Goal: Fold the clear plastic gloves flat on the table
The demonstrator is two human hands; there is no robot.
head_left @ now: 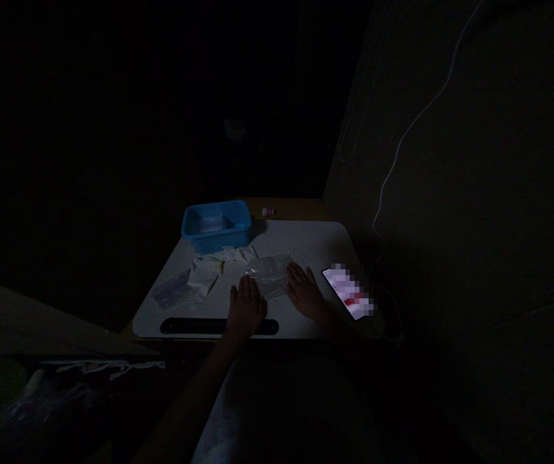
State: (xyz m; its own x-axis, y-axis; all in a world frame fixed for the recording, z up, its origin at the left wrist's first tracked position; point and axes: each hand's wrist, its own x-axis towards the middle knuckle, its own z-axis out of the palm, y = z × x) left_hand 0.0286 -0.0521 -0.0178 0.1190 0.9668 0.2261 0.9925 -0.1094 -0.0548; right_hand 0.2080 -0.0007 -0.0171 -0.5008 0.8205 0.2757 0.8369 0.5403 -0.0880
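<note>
Here, a clear bag (271,269) is touched at its edges by the left hand (246,306) and right hand (304,293), fingers outstretched, almost together; something pale (212,223) is held in the bin (223,241).

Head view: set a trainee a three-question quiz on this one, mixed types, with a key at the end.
1. True or false: the blue tub stands toward the far edge of the white table.
2. Fill in: the lit phone lies to the ____ of the right hand.
3. Which lies flat between the left hand and the right hand?
A. the blue tub
B. the clear plastic
C. the lit phone

Key: 1. true; 2. right; 3. B
</note>
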